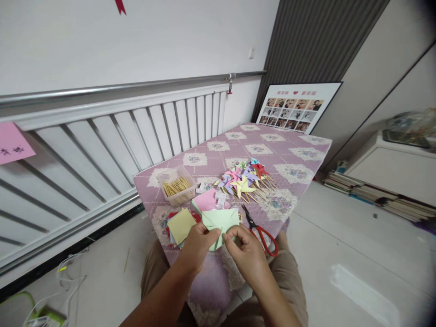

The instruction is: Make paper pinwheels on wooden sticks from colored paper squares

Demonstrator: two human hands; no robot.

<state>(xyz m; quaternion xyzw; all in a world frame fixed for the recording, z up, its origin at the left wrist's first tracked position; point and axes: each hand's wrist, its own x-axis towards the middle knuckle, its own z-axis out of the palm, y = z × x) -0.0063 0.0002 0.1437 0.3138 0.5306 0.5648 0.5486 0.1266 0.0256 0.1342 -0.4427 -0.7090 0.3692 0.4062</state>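
A pale green paper square (220, 219) with cuts in it is held up over the near end of the table. My left hand (201, 240) pinches its lower left part between thumb and fingers. At its lower right, my right hand (245, 247) has thumb and forefinger closed on a piece of the paper. Behind it lies a stack of pink paper (205, 200). Yellow paper squares (181, 225) sit to the left of my hands. Red-handled scissors (267, 240) rest to the right, partly behind my right hand.
A clear plastic box (177, 185) of thin wooden sticks stands at the left edge. Several finished paper pinwheels (243, 181) on sticks lie in a pile farther back. A flowered cloth (262, 147) covers the table, beside a white radiator (163, 125). A photo board (296, 108) leans behind.
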